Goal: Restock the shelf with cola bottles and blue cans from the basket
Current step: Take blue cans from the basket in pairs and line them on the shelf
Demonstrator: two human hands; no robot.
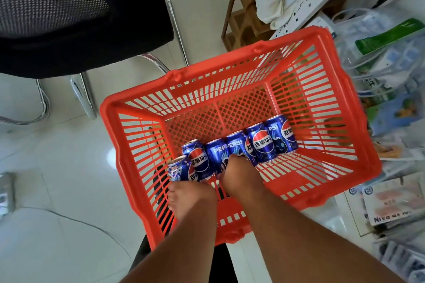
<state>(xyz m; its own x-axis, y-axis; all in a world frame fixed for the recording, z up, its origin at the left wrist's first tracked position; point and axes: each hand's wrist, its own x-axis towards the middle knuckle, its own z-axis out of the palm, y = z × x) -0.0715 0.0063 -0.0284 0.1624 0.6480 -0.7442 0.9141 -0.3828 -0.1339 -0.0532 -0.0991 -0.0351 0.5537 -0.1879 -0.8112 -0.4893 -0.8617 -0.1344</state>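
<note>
A red plastic basket sits on the floor below me. Several blue cola cans lie in a row along its near wall. My left hand grips the leftmost can from the near end. My right hand reaches down onto the third can, fingers curled over its lower part. Two cans to the right, one with a round logo and one at the row's end, lie untouched. No cola bottle shows in the basket. The shelf is out of view.
A black mesh office chair with chrome legs stands at the upper left. A wooden stool with white cloth is behind the basket. Packaged goods and plastic bags crowd the right side. The white tiled floor spreads to the left.
</note>
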